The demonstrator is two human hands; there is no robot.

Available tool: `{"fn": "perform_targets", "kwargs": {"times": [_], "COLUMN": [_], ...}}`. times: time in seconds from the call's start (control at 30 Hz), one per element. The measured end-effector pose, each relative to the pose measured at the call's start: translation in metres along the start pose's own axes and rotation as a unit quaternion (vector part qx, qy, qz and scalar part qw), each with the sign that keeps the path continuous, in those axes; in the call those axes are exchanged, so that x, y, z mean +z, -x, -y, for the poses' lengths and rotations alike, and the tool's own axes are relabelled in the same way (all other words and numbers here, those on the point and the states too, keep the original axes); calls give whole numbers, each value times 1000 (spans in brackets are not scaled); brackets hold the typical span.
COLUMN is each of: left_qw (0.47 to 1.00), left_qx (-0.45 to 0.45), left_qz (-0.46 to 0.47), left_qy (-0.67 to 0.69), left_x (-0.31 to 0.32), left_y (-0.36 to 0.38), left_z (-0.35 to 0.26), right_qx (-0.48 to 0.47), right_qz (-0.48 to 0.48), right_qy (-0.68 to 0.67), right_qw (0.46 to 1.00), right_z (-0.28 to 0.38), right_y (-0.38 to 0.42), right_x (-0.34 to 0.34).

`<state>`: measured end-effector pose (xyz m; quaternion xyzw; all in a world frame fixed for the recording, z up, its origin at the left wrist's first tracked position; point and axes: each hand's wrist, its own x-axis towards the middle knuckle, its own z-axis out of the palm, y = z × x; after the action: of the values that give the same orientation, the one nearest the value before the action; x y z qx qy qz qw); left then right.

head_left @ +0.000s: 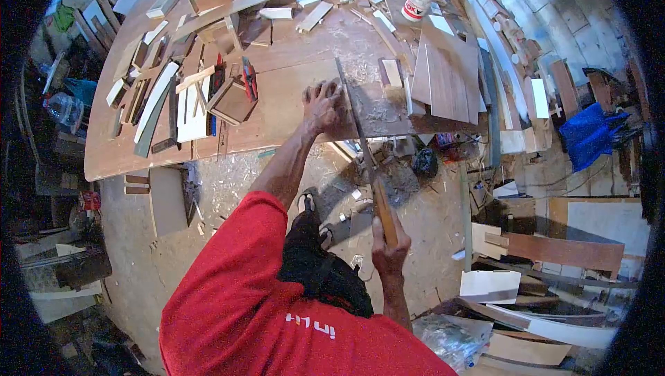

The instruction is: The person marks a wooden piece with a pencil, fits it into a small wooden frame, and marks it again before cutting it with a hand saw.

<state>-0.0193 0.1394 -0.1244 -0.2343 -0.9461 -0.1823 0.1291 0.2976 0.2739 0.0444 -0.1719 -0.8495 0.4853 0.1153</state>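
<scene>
A thin wooden board lies flat on the workbench, and my left hand presses on it from above, fingers spread and bent, close to its right edge. My right hand is wrapped round the wooden handle of a handsaw, below the bench's front edge. The saw's long narrow blade runs up and away, along the board's right edge just beside my left fingers. Sawdust and shavings are scattered on the bench to the right of the blade.
Wood offcuts and red-handled pliers crowd the bench's left side. A white glue bottle stands at the back right, near stacked panels. More boards lie at the right, and shavings cover the floor.
</scene>
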Motion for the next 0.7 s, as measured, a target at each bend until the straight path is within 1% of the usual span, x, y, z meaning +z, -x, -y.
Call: {"fn": "perform_targets", "kwargs": {"times": [0.03, 0.07, 0.13, 0.17, 0.27, 0.3, 0.33, 0.37, 0.4, 0.43, 0.47, 0.53, 0.6, 0.67, 0.7], "left_qw": [1000, 1000, 999, 999, 999, 999, 999, 999, 999, 999, 999, 1000, 999, 997, 999], "left_qx": [-8, -4, -24, -27, -11, -16, -17, -13, -16, -22, -26, 3, -11, -34, -27], "left_qz": [4, -2, 35, 34, 34, 42, 47, 39, 35, 29, 30, 14, 42, 67, 45], "left_qy": [3, 0, -19, -19, -17, -9, -5, -8, -4, 0, -1, 16, 1, -11, 5], "left_x": [0, -5, -5, -4, -2, -5, -9, -13, -10, -7, -6, -2, -11, -14, -13], "left_y": [-1, -8, -3, -7, 1, 2, -2, -12, -6, -2, -2, -2, 11, 7, 2], "left_z": [-1, 0, -5, -4, -4, -5, -4, -2, -5, -5, -1, 0, -12, -11, -8], "right_qx": [20, 14, 37, 3, -13, 2, 1, -19, -29, -15, -15, 55, 38, -25, -1], "right_qz": [11, 7, 11, -7, -5, 6, 2, -14, -21, 0, 4, 8, 12, -16, -12], "right_qy": [-2, -5, 5, 23, 33, 29, 25, 8, -3, 49, 50, -15, -4, 5, 4], "right_qw": [1000, 1000, 999, 1000, 999, 1000, 1000, 1000, 999, 999, 999, 998, 999, 1000, 1000], "right_z": [-15, -12, -6, -12, -18, -14, -12, -10, -9, -5, -2, 8, 10, 15, 20], "right_y": [-4, -6, 9, 20, 4, -7, -5, -4, 8, 19, 17, 3, 4, 18, 18], "right_x": [4, 4, -4, -7, 1, 4, 4, 4, -1, -11, -11, -8, -6, -16, -18]}}
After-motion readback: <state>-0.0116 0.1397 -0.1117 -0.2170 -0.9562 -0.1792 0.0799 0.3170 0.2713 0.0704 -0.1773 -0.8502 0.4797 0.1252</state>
